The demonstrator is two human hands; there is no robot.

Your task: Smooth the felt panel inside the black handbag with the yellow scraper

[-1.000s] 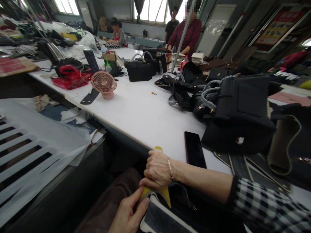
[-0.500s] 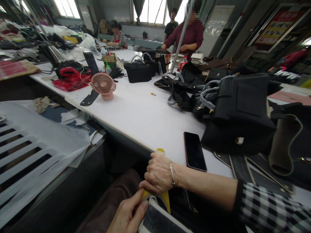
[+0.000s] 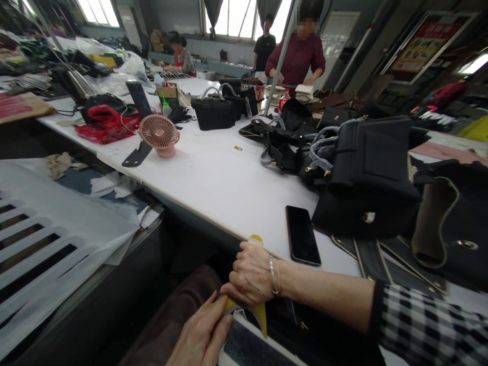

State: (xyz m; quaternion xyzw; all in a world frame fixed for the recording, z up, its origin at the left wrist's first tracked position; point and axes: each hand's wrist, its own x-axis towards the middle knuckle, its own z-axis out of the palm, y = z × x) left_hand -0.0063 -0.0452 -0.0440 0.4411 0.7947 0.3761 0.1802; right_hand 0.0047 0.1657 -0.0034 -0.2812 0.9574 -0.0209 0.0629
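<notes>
My right hand (image 3: 249,274), a silver bangle at its wrist, is closed in a fist around a yellow tool. The yellow tool's (image 3: 260,320) rounded end pokes out above the fist, and a flat curved part shows below it; the fist hides the rest, so its kind is unclear. Under it a black bag (image 3: 251,348) with a pale edge lies on my lap. My left hand (image 3: 202,330) pinches this bag's edge between thumb and fingers, its fingertips touching my right hand. Just beyond my right wrist, a dark phone (image 3: 303,235) lies on the white table (image 3: 213,188).
Black handbags (image 3: 369,173) with wrapped handles are heaped on the right. A pink fan (image 3: 158,133) and a red plastic bag (image 3: 109,124) stand at the left. A slotted white sheet (image 3: 68,213) covers a lower surface. Co-workers (image 3: 295,56) are at the far side.
My hands keep their grip, with the right hand shifted slightly right. The view has turned slightly. The co-worker in dark red has both hands lower over the table.
</notes>
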